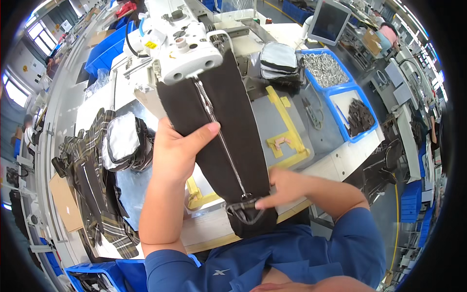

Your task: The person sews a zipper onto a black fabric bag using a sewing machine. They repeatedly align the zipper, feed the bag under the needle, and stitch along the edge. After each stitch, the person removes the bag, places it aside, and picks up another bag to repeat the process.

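Observation:
A long black fabric piece [238, 141] with a silver zipper [226, 163] down its middle stretches from under the white sewing machine head [187, 61] toward my body. My left hand [182, 146] grips its left edge, thumb on top beside the zipper and other fingers hidden underneath. My right hand [279, 192] is closed on the lower end at its right side, near a curved zipper. Beneath the piece lies a template with yellow tape [287, 126].
Plaid fabric [90, 194] and stacked padded pieces [124, 138] lie left. More stacked pieces [275, 63], blue trays of metal parts [323, 70] and black bits [360, 117], snips [314, 114] and a monitor [326, 24] are right. A person [386, 34] works at the back right.

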Motion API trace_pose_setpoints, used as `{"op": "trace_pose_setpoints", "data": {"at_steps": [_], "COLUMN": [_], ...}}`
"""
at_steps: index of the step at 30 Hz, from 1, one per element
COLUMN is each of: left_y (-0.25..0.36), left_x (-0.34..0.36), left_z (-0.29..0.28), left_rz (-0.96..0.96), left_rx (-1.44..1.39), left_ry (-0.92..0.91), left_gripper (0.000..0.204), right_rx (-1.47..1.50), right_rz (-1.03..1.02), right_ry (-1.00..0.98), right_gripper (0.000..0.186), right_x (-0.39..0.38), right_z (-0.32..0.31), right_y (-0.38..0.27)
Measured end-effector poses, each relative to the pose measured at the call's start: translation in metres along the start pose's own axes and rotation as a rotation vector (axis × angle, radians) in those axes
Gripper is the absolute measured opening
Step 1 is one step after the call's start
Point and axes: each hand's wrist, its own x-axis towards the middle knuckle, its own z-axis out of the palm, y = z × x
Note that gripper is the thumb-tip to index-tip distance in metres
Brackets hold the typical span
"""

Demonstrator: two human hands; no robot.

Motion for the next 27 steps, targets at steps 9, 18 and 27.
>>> {"op": "trace_pose_setpoints", "data": {"at_steps": [9,18,27], "left_y": [-0.018,-0.023,-0.030], "left_x": [-0.015,-0.020,-0.027], "left_z": [0.004,0.008,0.001], "left_rz": [-0.005,-0.042,0.143], "left_rx": [0.267,0.279,0.419], "left_ry": [-0.050,0.017,-0.006], "left_gripper": [0.027,0.050,0.037], "right_rx": [0.476,0.328,-0.062], "right_rz": [-0.296,-0.328,-0.381], "right_ry": [0.378,0.441,0.231], "right_gripper": [0.027,0.020,0.038], "right_x": [0.085,0.079,0.064], "right_z": [-0.070,-0.058,-0.081], "right_y": [-0.080,-0.061,-0.074]}}
